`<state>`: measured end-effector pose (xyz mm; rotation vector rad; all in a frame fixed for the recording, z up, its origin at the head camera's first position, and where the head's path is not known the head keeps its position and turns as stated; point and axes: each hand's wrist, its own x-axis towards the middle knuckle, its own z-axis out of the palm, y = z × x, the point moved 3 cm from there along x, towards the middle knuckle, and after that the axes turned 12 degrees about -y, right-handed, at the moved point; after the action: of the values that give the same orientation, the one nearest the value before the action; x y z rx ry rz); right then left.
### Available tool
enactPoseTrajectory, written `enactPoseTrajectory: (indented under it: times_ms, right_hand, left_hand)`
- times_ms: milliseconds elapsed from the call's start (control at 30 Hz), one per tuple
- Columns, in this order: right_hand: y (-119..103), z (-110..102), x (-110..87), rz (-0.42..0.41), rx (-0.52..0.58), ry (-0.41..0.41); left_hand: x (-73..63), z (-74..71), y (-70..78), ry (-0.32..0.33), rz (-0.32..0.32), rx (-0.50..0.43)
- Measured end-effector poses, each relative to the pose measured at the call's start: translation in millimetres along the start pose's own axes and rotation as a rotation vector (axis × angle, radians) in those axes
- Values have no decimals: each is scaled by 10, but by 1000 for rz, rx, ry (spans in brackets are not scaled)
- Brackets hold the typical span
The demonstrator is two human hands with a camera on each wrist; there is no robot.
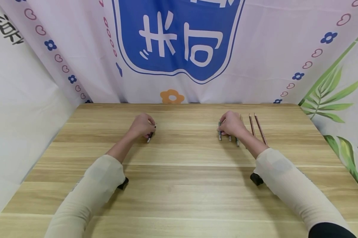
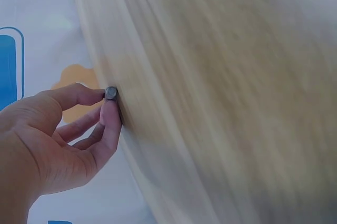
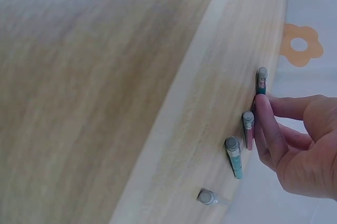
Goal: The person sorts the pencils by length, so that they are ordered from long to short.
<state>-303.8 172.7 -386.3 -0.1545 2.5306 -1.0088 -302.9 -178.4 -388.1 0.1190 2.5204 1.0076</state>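
Note:
Near the far edge of the table, my left hand [image 1: 142,125] pinches a dark pencil [image 1: 150,137] between thumb and fingers. Its silvery end [image 2: 110,93] faces the left wrist camera. Farther right, my right hand [image 1: 232,123] pinches a teal pencil [image 1: 220,135], whose metal-capped end shows above the fingertips in the right wrist view. Close beside those fingers lie a pinkish pencil [image 3: 249,132] and another teal pencil [image 3: 234,158]. A pale pencil end [image 3: 207,196] shows beyond them. The right hand and forearm partly cover this row in the head view.
Two reddish-brown pencils [image 1: 260,129] lie right of the right hand, partly behind the forearm. The wooden table [image 1: 173,195] ends at a hanging printed cloth [image 1: 262,59] at the back. Black wrist devices [image 1: 256,179] sit under both sleeve cuffs.

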Motion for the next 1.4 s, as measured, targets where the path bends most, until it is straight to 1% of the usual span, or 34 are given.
enactPoseTrajectory:
  times_ms: [267, 433, 633, 933, 1200, 1400]
  right_hand:
    - [15, -8, 6, 6, 11, -2]
    - [13, -8, 1, 5, 14, -1]
    - [-4, -15, -11, -3, 6, 0]
    - [-7, -15, -17, -4, 5, 1]
    - [0, -10, -19, 7, 16, -1]
    - [-13, -8, -10, 13, 12, 1]
  left_hand:
    - [20, 55, 104, -10, 9, 51]
    - [47, 89, 156, -16, 8, 50]
    - [80, 129, 224, -24, -1, -28]
    - [109, 218, 343, -63, 5, -145]
    - [147, 308, 429, -61, 52, -163]
    - [196, 386, 518, -77, 92, -207]
